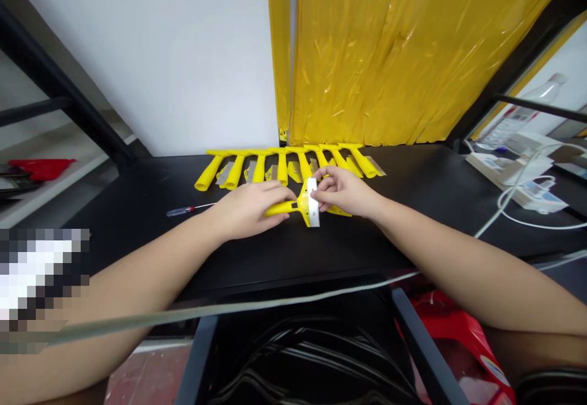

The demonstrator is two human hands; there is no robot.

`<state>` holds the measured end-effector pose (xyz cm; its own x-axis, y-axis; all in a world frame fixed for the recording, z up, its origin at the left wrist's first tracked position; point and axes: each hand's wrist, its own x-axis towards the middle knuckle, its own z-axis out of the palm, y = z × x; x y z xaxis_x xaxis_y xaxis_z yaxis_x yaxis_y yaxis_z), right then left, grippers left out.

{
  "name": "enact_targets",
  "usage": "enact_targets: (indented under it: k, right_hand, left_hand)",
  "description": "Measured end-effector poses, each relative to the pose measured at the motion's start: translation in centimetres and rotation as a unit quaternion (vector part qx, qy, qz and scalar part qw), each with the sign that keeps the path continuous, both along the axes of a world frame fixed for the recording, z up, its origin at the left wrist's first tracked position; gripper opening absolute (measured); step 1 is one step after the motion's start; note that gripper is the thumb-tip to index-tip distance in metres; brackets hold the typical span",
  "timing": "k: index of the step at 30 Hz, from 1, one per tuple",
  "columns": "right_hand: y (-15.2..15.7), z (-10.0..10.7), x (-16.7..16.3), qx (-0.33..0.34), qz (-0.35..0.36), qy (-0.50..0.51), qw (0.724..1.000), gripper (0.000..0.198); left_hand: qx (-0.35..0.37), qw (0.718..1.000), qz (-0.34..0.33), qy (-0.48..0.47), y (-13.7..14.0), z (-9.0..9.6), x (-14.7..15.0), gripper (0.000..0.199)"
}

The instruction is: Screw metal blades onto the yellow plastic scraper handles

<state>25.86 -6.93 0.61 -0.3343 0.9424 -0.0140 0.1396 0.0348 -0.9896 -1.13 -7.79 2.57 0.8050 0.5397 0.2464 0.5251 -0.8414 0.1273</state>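
My left hand point(257, 209) is closed around the handle of a yellow scraper point(279, 208), which lies sideways just above the black tabletop. A pale metal blade point(313, 212) sits across the scraper's head. My right hand point(342, 191) has its thumb and fingertips pinched at the blade's upper part; any small piece between them is too small to make out. Another yellow part point(339, 211) shows partly beneath my right hand. Behind both hands, several yellow scrapers point(235, 171) lie in a row, handles toward me, some partly hidden by my right hand.
A screwdriver point(181, 211) with a clear handle lies left of my left hand. Yellow plastic sheeting point(367, 56) hangs behind the black table point(275, 258). White power strips point(527, 178) and a plastic bottle point(518, 114) stand at right. A pale cord point(275, 301) crosses in front.
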Motion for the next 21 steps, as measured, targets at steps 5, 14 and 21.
enact_targets:
  k: [5,14,21]
  right_hand:
    - [-0.26,0.39,-0.14,-0.009,0.015,-0.032,0.999,0.036]
    - [-0.82,0.67,-0.72,-0.013,0.004,0.006,1.000,0.031]
    - [-0.61,0.28,-0.36,-0.003,0.058,0.042,0.997,0.041]
  left_hand:
    - [0.011,1.000,-0.015,0.003,-0.03,-0.15,-0.04,0.036]
    - [0.036,0.997,-0.071,0.025,-0.24,-0.25,0.15,0.046]
    - [0.093,0.991,-0.082,0.046,-0.55,-0.26,0.52,0.046]
